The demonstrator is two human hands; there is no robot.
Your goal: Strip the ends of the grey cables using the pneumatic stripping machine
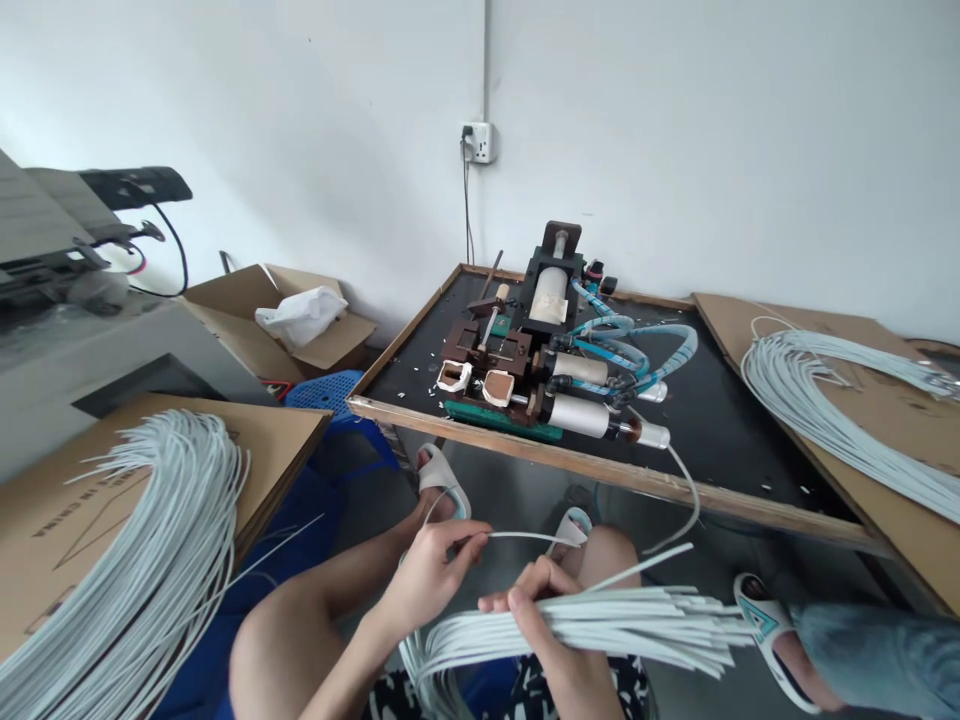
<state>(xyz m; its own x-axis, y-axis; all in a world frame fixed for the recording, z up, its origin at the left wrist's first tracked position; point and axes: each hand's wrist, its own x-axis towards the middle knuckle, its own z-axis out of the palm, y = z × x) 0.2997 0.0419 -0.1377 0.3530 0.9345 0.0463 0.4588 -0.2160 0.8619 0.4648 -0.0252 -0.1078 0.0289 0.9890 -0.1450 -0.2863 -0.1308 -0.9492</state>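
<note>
My left hand pinches a single white wire between thumb and fingers, its free end pointing right. Beside it, my right hand is closed around a thick bundle of white wires lying across my lap. The cut ends of the bundle fan out to the right, and one wire sticks up above the others. Beyond my hands, a bench machine with pneumatic cylinders and blue hoses stands on a black-topped table.
On cardboard at left lies a large bundle of white wires. Another wire coil rests on cardboard at right. An open carton, a blue stool and grey equipment are at left. Another person's leg is at lower right.
</note>
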